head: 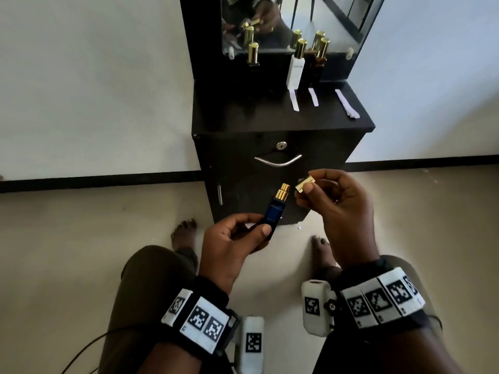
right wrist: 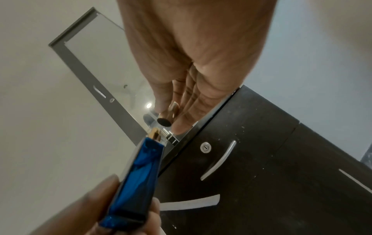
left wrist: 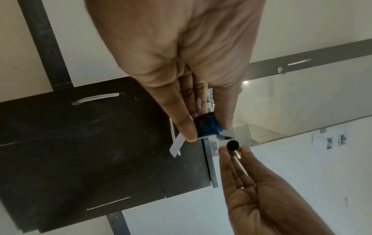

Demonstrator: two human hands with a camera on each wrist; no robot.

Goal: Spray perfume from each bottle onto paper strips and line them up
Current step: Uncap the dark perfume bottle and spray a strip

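From the head view, the left hand (head: 229, 238) grips the blue bottle (head: 274, 214) with its fingers curled round it. The gold cap (head: 304, 183) is off, pinched in the right hand (head: 343, 211), just beside the bare sprayer. On the black surface (head: 256, 114) lie three paper strips (head: 294, 99) in front of the other bottles (head: 295, 68), so I think some sprays are done and this one is left.

From the left wrist, a paper strip (left wrist: 177, 145) sticks out past the fingers (left wrist: 187, 127).

From the right wrist, the cabinet edge (right wrist: 201, 132) is close beyond the fingertips; open room lies on the other side.
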